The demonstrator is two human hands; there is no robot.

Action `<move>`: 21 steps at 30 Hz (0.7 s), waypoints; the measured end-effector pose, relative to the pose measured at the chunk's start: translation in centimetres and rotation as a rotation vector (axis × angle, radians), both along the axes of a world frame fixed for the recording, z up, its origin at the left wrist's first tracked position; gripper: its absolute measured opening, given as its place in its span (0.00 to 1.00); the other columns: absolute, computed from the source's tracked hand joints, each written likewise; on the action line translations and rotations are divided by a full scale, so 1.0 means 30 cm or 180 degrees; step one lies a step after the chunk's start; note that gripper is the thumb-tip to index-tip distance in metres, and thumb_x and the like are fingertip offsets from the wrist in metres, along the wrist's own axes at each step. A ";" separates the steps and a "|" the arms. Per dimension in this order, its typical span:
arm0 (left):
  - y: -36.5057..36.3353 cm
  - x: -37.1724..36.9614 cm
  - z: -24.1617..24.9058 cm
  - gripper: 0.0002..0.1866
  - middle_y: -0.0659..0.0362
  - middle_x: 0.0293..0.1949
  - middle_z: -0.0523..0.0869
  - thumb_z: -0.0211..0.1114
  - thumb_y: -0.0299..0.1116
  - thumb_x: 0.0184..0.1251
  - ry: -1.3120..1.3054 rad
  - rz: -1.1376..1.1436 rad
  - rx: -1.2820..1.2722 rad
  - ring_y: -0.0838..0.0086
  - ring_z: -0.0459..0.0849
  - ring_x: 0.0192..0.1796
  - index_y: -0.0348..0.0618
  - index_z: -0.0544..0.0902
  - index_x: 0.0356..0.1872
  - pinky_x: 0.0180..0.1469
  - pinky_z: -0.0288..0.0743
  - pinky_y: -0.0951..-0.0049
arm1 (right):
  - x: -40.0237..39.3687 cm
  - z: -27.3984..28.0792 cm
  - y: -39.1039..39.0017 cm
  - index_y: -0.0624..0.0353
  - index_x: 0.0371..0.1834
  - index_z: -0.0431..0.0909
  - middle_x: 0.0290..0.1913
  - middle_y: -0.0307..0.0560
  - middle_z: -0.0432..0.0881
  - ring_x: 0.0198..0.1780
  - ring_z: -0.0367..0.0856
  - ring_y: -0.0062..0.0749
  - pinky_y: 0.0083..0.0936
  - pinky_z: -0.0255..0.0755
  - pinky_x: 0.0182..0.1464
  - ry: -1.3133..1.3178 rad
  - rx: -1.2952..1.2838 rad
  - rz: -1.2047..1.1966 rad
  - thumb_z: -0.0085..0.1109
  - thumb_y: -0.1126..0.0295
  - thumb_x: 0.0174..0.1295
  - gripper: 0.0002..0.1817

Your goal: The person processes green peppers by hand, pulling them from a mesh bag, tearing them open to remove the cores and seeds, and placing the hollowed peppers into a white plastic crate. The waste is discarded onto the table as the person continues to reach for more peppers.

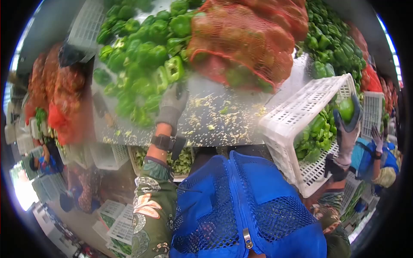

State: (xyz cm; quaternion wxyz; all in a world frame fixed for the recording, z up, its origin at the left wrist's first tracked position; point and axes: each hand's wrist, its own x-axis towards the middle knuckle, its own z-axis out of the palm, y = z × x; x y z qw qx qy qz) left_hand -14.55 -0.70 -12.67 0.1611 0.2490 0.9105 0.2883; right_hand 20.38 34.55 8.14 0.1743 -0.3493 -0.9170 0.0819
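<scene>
My left hand (173, 101), in a grey glove, reaches over the metal table (206, 124). Its fingertips meet the lower edge of a cut green bell pepper half (174, 69) and are hidden there; I cannot tell whether they grip it. Around it lies a blurred heap of green bell peppers (144, 53), some cut open. On the right, my gloved right hand (346, 133) is closed around a green bell pepper (345, 109), thumb and fingers on either side. That hand is at the right side of a tilted white crate (286, 116), which holds green pepper pieces (316, 135).
A red mesh sack (245, 43) of peppers lies across the table, with pale seeds scattered before it. More peppers (331, 43) are heaped at the back right. A crate of scraps (183, 161) stands below the table edge. Co-workers (383, 157) are on both sides.
</scene>
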 end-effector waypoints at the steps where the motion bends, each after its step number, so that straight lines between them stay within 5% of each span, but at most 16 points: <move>1: 0.077 0.037 0.066 0.16 0.47 0.43 0.82 0.64 0.43 0.61 -0.0350 -0.0209 0.0215 0.52 0.81 0.45 0.44 0.81 0.45 0.49 0.75 0.56 | 0.154 -0.033 0.116 0.59 0.70 0.64 0.66 0.50 0.69 0.65 0.69 0.37 0.31 0.63 0.67 -0.0883 0.0653 0.0059 0.64 0.69 0.61 0.33; 4: 0.283 0.097 -0.017 0.23 0.46 0.54 0.78 0.64 0.44 0.62 -0.0068 -0.1233 0.0064 0.51 0.76 0.57 0.42 0.78 0.54 0.57 0.72 0.59 | 0.264 -0.004 0.169 0.63 0.70 0.62 0.69 0.46 0.67 0.67 0.67 0.35 0.32 0.59 0.69 -0.0856 0.0033 0.0270 0.61 0.70 0.63 0.32; 7: 0.549 0.100 -0.259 0.41 0.40 0.61 0.72 0.70 0.52 0.55 -0.0227 -0.0937 -0.0041 0.48 0.71 0.63 0.39 0.66 0.66 0.63 0.69 0.59 | 0.050 -0.019 0.079 0.63 0.69 0.63 0.67 0.49 0.69 0.67 0.69 0.38 0.33 0.60 0.70 0.0879 -0.1664 -0.0370 0.58 0.74 0.64 0.29; 9: 0.727 0.097 -0.181 0.51 0.39 0.65 0.65 0.73 0.53 0.49 -0.0749 -0.0419 -0.0035 0.48 0.70 0.65 0.33 0.58 0.69 0.64 0.69 0.59 | -0.093 -0.066 0.060 0.65 0.66 0.66 0.63 0.51 0.73 0.63 0.73 0.36 0.30 0.64 0.67 0.1369 -0.2280 0.0045 0.57 0.79 0.61 0.28; 13: 0.919 0.047 -0.242 0.64 0.37 0.70 0.57 0.77 0.55 0.40 -0.0829 0.0404 -0.0011 0.48 0.65 0.69 0.32 0.48 0.72 0.67 0.67 0.62 | -0.291 -0.125 0.107 0.66 0.62 0.71 0.58 0.49 0.77 0.54 0.79 0.33 0.27 0.71 0.58 0.0659 -0.2553 0.0937 0.62 0.75 0.58 0.26; 17: 0.869 0.051 -0.228 0.73 0.35 0.70 0.54 0.80 0.64 0.26 -0.0913 -0.0101 -0.0095 0.44 0.61 0.71 0.32 0.48 0.72 0.70 0.63 0.58 | -0.475 -0.213 0.115 0.65 0.58 0.72 0.48 0.48 0.79 0.50 0.78 0.28 0.25 0.72 0.54 0.0633 -0.3497 0.1170 0.61 0.66 0.63 0.22; 20: 0.734 0.132 -0.264 0.65 0.36 0.65 0.63 0.83 0.57 0.31 -0.0196 0.0018 0.0026 0.50 0.66 0.68 0.34 0.55 0.69 0.67 0.66 0.58 | -0.609 -0.317 0.076 0.63 0.55 0.73 0.45 0.51 0.80 0.47 0.80 0.32 0.27 0.74 0.52 -0.0018 -0.3453 0.1643 0.59 0.61 0.65 0.20; 21: 0.684 0.128 -0.260 0.61 0.38 0.63 0.65 0.83 0.53 0.34 -0.0703 0.0456 0.0499 0.52 0.68 0.66 0.34 0.57 0.68 0.66 0.67 0.60 | -0.635 -0.344 0.055 0.62 0.55 0.73 0.45 0.53 0.80 0.47 0.80 0.34 0.28 0.74 0.52 -0.0231 -0.3334 0.1772 0.59 0.60 0.65 0.20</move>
